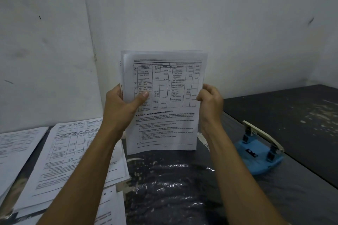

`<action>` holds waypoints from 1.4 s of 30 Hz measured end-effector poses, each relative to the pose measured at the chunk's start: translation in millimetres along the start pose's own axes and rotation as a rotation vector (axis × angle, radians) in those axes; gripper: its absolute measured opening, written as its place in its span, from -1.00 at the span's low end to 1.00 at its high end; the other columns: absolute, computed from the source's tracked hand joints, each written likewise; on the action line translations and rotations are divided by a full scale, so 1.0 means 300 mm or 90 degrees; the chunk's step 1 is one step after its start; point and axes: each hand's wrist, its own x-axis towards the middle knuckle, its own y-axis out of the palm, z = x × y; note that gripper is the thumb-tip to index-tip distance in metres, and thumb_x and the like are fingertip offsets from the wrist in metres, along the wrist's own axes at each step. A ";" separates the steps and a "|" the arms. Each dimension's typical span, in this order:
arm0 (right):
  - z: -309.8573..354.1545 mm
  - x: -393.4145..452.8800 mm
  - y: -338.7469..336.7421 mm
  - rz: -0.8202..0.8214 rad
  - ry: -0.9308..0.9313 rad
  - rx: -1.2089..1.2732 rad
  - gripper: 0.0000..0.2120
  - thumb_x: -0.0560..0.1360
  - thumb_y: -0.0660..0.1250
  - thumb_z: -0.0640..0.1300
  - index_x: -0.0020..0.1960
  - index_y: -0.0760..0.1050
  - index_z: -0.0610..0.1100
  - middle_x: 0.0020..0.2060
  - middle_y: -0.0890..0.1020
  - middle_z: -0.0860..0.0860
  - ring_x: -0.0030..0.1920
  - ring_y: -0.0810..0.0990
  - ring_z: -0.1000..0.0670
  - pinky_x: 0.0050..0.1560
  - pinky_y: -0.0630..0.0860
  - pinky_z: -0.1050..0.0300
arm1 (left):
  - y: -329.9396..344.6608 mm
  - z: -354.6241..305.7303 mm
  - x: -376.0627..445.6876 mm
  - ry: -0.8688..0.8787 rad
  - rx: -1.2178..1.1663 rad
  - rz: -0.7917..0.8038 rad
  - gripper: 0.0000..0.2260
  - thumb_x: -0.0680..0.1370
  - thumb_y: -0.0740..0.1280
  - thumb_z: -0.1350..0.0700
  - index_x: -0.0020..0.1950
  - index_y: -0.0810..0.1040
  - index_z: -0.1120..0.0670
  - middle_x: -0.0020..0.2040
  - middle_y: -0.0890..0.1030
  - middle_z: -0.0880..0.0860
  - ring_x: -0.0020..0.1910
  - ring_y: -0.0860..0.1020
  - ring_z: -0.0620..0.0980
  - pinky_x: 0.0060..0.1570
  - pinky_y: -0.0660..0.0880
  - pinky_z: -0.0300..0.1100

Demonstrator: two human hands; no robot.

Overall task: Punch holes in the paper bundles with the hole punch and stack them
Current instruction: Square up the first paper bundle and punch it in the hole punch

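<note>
Bundle (162, 100) upright, left hand (121, 105) and right hand (210, 101) both gripping its sides — I'd call this squaring-up; next, edge into the punch (259, 151).

A white printed paper bundle (165, 100) stands upright above the dark desk (182, 188); a blue plastic hole punch (259, 153) sits near the desk's right edge.

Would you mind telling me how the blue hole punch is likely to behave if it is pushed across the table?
The hole punch would probably slide rather than roll: it sits on a broad, flat blue base. It seems unlikely to tip, being low and wide. Its raised pale lever may dip if pressed, so pushing at the base looks safer.
</note>
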 end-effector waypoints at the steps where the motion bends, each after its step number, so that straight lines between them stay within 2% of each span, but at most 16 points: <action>1: -0.001 0.000 0.001 -0.010 0.009 0.000 -0.57 0.28 0.28 -0.14 0.15 0.53 -0.17 0.03 0.69 -0.05 0.03 0.67 -0.09 0.02 0.65 -0.13 | -0.002 0.001 0.000 -0.002 0.000 -0.002 -0.72 0.45 0.52 0.01 0.13 0.61 -0.03 -0.01 0.70 -0.12 -0.11 0.70 -0.15 -0.15 0.66 -0.18; 2: -0.001 -0.005 0.003 0.004 0.021 -0.002 -0.55 0.28 0.28 -0.13 0.16 0.52 -0.19 0.05 0.68 -0.06 0.05 0.66 -0.10 0.04 0.64 -0.13 | -0.003 0.003 0.000 -0.005 0.000 -0.003 -0.68 0.44 0.52 0.00 0.16 0.60 -0.01 0.01 0.70 -0.10 -0.09 0.70 -0.12 -0.12 0.66 -0.13; 4: -0.010 -0.008 0.004 0.046 0.033 0.003 -0.72 0.32 0.28 -0.21 0.01 0.52 -0.25 -0.02 0.68 -0.06 0.01 0.65 -0.11 -0.08 0.62 -0.06 | -0.001 0.003 -0.002 -0.008 -0.002 -0.002 -0.61 0.43 0.53 -0.03 0.22 0.59 0.03 0.06 0.70 -0.07 -0.05 0.70 -0.06 -0.06 0.67 -0.04; 6: -0.010 -0.008 0.003 0.041 0.024 0.007 -0.85 0.39 0.27 -0.30 -0.05 0.50 -0.22 -0.07 0.68 -0.05 -0.04 0.64 -0.08 -0.20 0.59 0.04 | -0.001 -0.001 -0.005 -0.006 -0.002 0.002 -0.58 0.42 0.53 -0.04 0.23 0.58 0.03 0.07 0.70 -0.06 -0.04 0.70 -0.04 -0.05 0.67 0.00; 9: -0.010 -0.004 0.009 0.078 0.037 0.017 -0.86 0.33 0.29 -0.26 -0.11 0.51 -0.18 -0.04 0.70 -0.09 0.01 0.66 -0.15 -0.06 0.63 -0.14 | -0.007 -0.007 -0.009 -0.006 -0.005 0.004 -0.59 0.42 0.53 -0.02 0.23 0.58 0.02 0.08 0.70 -0.04 -0.03 0.70 -0.03 -0.04 0.67 0.04; 13: -0.010 -0.009 0.007 0.064 0.024 0.007 -0.88 0.35 0.28 -0.28 -0.11 0.48 -0.18 -0.01 0.68 -0.17 0.01 0.65 -0.16 -0.08 0.59 -0.06 | -0.009 -0.011 -0.011 -0.006 -0.015 0.002 -0.61 0.44 0.54 0.03 0.23 0.59 0.05 0.06 0.71 -0.03 -0.04 0.71 -0.04 -0.04 0.67 0.06; 15: -0.006 -0.011 0.003 0.080 0.042 0.014 -0.88 0.39 0.26 -0.33 -0.13 0.51 -0.17 -0.05 0.70 -0.11 0.00 0.67 -0.14 -0.05 0.63 -0.06 | -0.008 -0.010 -0.012 -0.008 -0.012 0.004 -0.63 0.44 0.54 0.03 0.21 0.61 0.07 0.05 0.71 -0.02 -0.06 0.71 -0.03 -0.05 0.67 0.06; 17: -0.001 -0.010 -0.004 0.082 0.036 -0.008 -0.80 0.45 0.26 -0.38 -0.10 0.58 -0.14 -0.07 0.72 -0.03 -0.03 0.69 -0.08 -0.09 0.67 0.04 | -0.006 -0.013 -0.015 -0.004 -0.008 0.000 -0.67 0.45 0.53 0.04 0.17 0.63 0.08 0.01 0.72 -0.01 -0.09 0.72 -0.04 -0.07 0.68 0.06; 19: 0.006 -0.011 -0.007 0.085 -0.012 -0.050 -0.75 0.49 0.29 -0.38 -0.07 0.63 -0.07 -0.08 0.72 0.03 -0.04 0.70 -0.03 -0.09 0.67 0.09 | 0.003 -0.022 -0.015 0.012 -0.014 -0.025 -0.74 0.46 0.53 0.06 0.12 0.65 0.06 -0.03 0.72 -0.03 -0.12 0.72 -0.07 -0.12 0.68 -0.02; 23: 0.038 -0.020 0.015 0.043 -0.150 -0.071 -0.76 0.57 0.31 -0.32 -0.03 0.61 0.02 -0.13 0.70 0.13 -0.12 0.69 0.15 -0.16 0.63 0.28 | 0.051 -0.081 -0.025 0.068 -0.062 -0.101 -0.82 0.51 0.49 0.11 0.08 0.61 -0.01 -0.11 0.65 -0.23 -0.17 0.67 -0.29 -0.25 0.58 -0.40; 27: 0.062 -0.028 0.039 0.021 -0.198 -0.031 -0.77 0.58 0.31 -0.30 -0.01 0.60 0.02 -0.09 0.70 0.06 -0.07 0.69 0.08 -0.08 0.65 0.22 | 0.082 -0.102 -0.029 0.099 -0.076 -0.149 -0.79 0.53 0.48 0.09 0.15 0.63 0.05 -0.03 0.68 -0.13 -0.08 0.68 -0.20 -0.14 0.62 -0.33; 30: -0.003 -0.026 0.036 0.025 -0.106 -0.048 -0.82 0.57 0.33 -0.27 0.03 0.62 -0.02 -0.08 0.71 0.05 -0.03 0.69 0.03 -0.06 0.66 0.14 | 0.080 -0.034 -0.035 0.045 -0.034 -0.123 -0.78 0.52 0.48 0.04 0.15 0.63 0.03 -0.05 0.67 -0.16 -0.08 0.68 -0.19 -0.13 0.64 -0.29; 34: -0.057 -0.028 0.030 0.032 -0.047 -0.085 -0.81 0.63 0.25 -0.24 0.04 0.62 -0.05 -0.08 0.70 0.03 -0.02 0.68 0.00 0.01 0.66 0.04 | 0.085 0.001 -0.046 0.019 0.004 -0.082 -0.77 0.58 0.41 0.05 0.22 0.62 0.05 0.02 0.69 -0.07 -0.02 0.68 -0.10 -0.03 0.67 -0.06; 38: -0.013 -0.011 0.020 0.012 -0.065 -0.055 -0.82 0.58 0.28 -0.27 -0.03 0.64 -0.08 -0.10 0.72 0.00 -0.05 0.69 -0.04 -0.06 0.68 0.03 | 0.081 -0.041 -0.027 0.066 0.026 -0.088 -0.75 0.58 0.41 0.03 0.24 0.58 0.03 0.06 0.66 -0.08 -0.02 0.66 -0.13 -0.06 0.65 -0.21; 40: -0.025 -0.009 0.011 0.019 -0.029 -0.060 -0.80 0.52 0.31 -0.31 -0.04 0.66 -0.08 -0.09 0.73 0.01 -0.04 0.70 -0.05 -0.03 0.67 -0.06 | 0.067 -0.034 -0.027 0.061 0.016 -0.071 -0.75 0.55 0.45 0.05 0.21 0.58 0.02 0.02 0.65 -0.14 -0.08 0.66 -0.22 -0.17 0.62 -0.33; 42: -0.044 -0.007 -0.005 0.023 0.018 -0.063 -0.79 0.50 0.32 -0.32 -0.07 0.65 -0.06 -0.09 0.73 0.01 -0.02 0.70 -0.07 0.00 0.66 -0.16 | 0.051 -0.022 -0.025 0.047 0.024 -0.050 -0.74 0.53 0.46 0.05 0.20 0.59 0.01 0.03 0.66 -0.14 -0.10 0.67 -0.20 -0.21 0.63 -0.32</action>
